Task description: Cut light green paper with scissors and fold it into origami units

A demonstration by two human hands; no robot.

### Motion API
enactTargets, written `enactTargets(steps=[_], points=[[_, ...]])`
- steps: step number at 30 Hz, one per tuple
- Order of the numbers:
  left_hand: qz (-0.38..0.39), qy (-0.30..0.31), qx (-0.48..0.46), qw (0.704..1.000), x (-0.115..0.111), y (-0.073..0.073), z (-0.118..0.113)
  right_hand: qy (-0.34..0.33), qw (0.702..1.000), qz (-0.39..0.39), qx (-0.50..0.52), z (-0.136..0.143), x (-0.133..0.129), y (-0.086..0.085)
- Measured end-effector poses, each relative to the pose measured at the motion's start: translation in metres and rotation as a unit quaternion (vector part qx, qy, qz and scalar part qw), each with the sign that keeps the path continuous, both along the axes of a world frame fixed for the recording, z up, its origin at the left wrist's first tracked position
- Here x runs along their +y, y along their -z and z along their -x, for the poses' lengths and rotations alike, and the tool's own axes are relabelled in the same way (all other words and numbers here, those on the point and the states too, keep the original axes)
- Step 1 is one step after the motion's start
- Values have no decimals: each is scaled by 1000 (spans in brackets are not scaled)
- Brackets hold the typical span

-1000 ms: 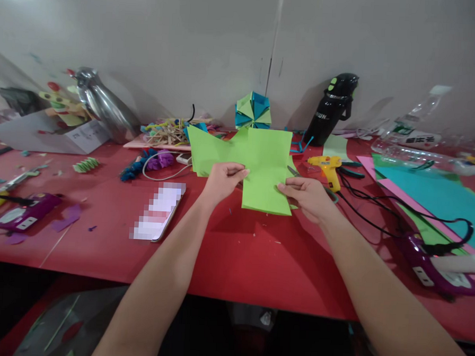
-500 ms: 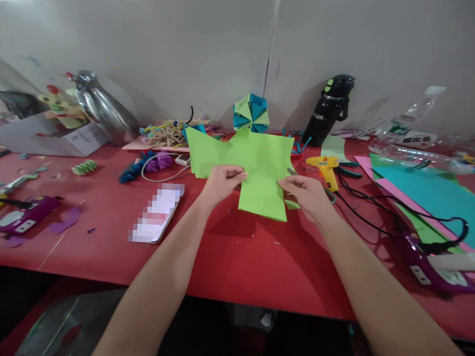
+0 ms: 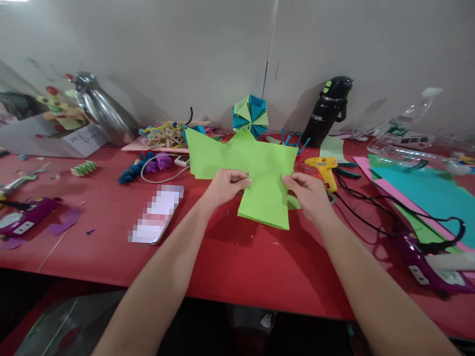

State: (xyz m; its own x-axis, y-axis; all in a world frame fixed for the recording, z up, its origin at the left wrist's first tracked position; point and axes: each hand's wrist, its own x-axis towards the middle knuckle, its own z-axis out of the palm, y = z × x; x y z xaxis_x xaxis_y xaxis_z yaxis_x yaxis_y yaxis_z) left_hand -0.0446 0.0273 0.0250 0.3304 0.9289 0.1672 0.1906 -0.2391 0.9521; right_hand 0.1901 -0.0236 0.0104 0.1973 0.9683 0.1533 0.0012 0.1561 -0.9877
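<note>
A bright green paper piece (image 3: 266, 182) is held up above the red table, its lower edge showing two layers. My left hand (image 3: 228, 187) pinches its left edge between thumb and fingers. At the opposite edge my right hand (image 3: 305, 192) grips it the same way. More green paper (image 3: 207, 154) spreads out to the left behind it; whether the two are joined I cannot tell. Beyond them a folded blue and green paper ball (image 3: 250, 115) stands near the grey partition.
On the red table (image 3: 233, 268) a phone (image 3: 158, 213) lies left of my hands. To the right are a yellow glue gun (image 3: 324, 169), black cables, a black bottle (image 3: 328, 111), coloured sheets (image 3: 439, 188) and a purple power strip (image 3: 436, 263).
The held paper has moved slightly down and to the right and tilted a little. Both hands have shifted slightly right with it, still pinching.
</note>
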Motion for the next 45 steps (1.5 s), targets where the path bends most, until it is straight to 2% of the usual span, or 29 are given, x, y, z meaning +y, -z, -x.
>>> enactTargets(steps=[4, 9, 18, 25, 33, 41, 45], points=[[4, 6, 4, 1000, -2, 0, -1, 35, 999, 0, 36, -1, 3, 0], [9, 62, 20, 998, -4, 4, -5, 56, 998, 0, -8, -4, 3, 0], [32, 73, 9, 997, -6, 3, -10, 119, 992, -44, -27, -1, 3, 1], [52, 69, 8, 996, -6, 2, -9, 105, 983, -41, 145, 0, 7, -1], [79, 58, 29, 995, -9, -2, -10, 162, 967, -71, 185, -2, 13, -2], [57, 74, 51, 994, -9, 1, -8, 147, 969, -65, 188, -5, 12, -5], [99, 115, 59, 987, -10, 0, -4, 133, 973, -72, 172, -4, 11, -6]])
